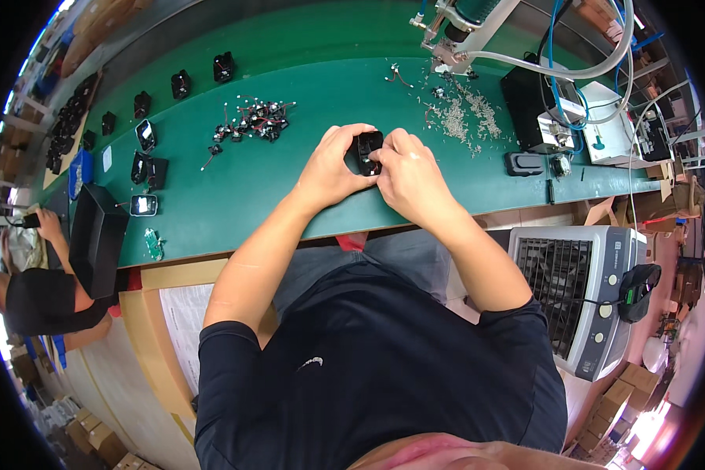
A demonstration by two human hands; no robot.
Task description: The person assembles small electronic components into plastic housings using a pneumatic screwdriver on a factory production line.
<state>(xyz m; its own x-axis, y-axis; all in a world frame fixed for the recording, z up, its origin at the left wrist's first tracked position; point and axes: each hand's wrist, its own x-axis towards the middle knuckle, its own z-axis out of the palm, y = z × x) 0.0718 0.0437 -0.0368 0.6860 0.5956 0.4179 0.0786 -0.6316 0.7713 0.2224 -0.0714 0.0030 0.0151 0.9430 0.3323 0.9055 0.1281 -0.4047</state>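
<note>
My left hand (334, 168) is wrapped round the left side of a small black plastic housing (366, 149) at the near middle of the green bench (290, 204). Its open side faces up. With fingers pinched together, my right hand (409, 174) reaches into the right side of that housing; whatever its fingertips hold is hidden. Left of my hands lies a pile of small black parts with red and black wires (254, 119). To the right, many small pale screws (460, 117) are scattered over the bench.
Several black housings (181, 84) stand along the left, near a black bin (100, 235) and a blue tray (79, 174). A co-worker (51, 290) sits at far left. A machine with hoses (454, 47) hangs over the back right. An air cooler (576, 294) stands right of me.
</note>
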